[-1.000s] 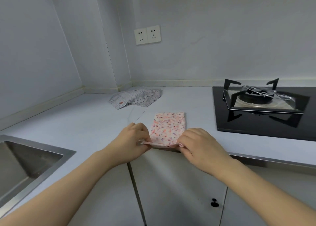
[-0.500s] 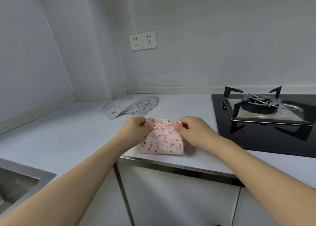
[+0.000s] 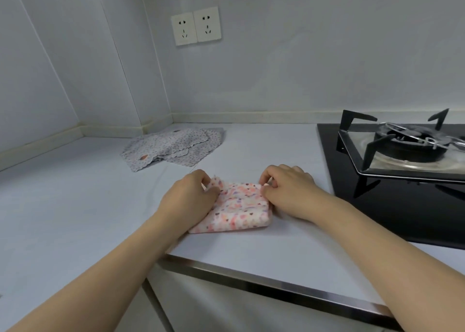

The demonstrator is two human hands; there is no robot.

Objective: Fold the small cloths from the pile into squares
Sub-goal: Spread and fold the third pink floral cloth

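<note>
Pile of cloths (image 3: 173, 146): a loose heap of grey spotted cloths with scalloped edges lies on the surface (image 3: 75, 206), beyond the left fingers and well apart from them, toward the wall corner. None of these looks folded.

Left hand (image 3: 188, 197): it rests on the left side of the pink patterned cloth, and its fingers (image 3: 205, 178) are curled round the cloth's far left corner, pinching it.

Pink patterned cloth (image 3: 239, 213): it lies flat between the two hands, doubled over on itself and close to square, its rounded fold edge on the near side and its loose edges at the far side under the fingertips.

Right hand (image 3: 289, 188): it sits at the far right corner of the cloth, thumb and fingers curled in and pinching that corner.

Gas hob (image 3: 402, 160): a black glass hob with a burner and pan support stands to the right of the right fingers, near but not touching them.

Step in hand: probably the closing of a fold, with both hands lining up the far corners.

Next move calls for: laying the pinched corners flush on the layer beneath, pressing the cloth flat, and letting go without dragging it askew. After that, the left hand would have to reach far forward to the pile for another cloth.
</note>
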